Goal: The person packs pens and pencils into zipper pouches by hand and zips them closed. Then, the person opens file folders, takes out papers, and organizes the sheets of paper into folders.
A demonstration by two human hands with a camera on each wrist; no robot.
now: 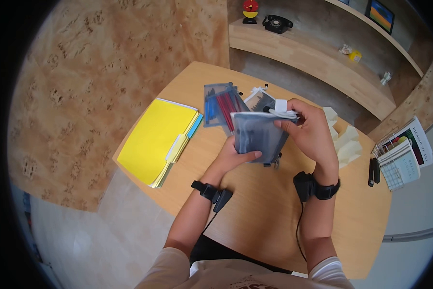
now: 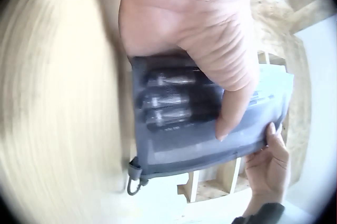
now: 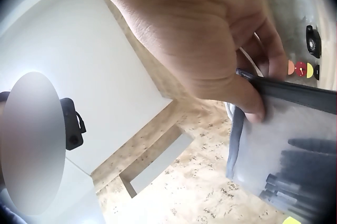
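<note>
A translucent grey zip pouch (image 1: 258, 132) is up in front of me, with dark pens showing through its side in the right wrist view. My left hand (image 1: 230, 158) grips its lower left part, the thumb lying across the front. At the upper right corner my right hand (image 1: 313, 131) pinches the zip edge between thumb and fingers. A white tab (image 1: 281, 105) and a white cord (image 3: 230, 109) show beside the right fingers. A metal clip (image 2: 136, 177) hangs from one corner. Behind lie a pouch of red pens (image 1: 224, 104) and a pouch of dark pens (image 1: 260, 102).
Yellow folders (image 1: 156, 139) are stacked at the table's left. Pale folded paper (image 1: 347, 144) lies to the right, near a black stapler (image 1: 374, 172) and a wire rack (image 1: 393, 177) with books. A black telephone (image 1: 277, 23) stands on the back shelf (image 1: 312, 50).
</note>
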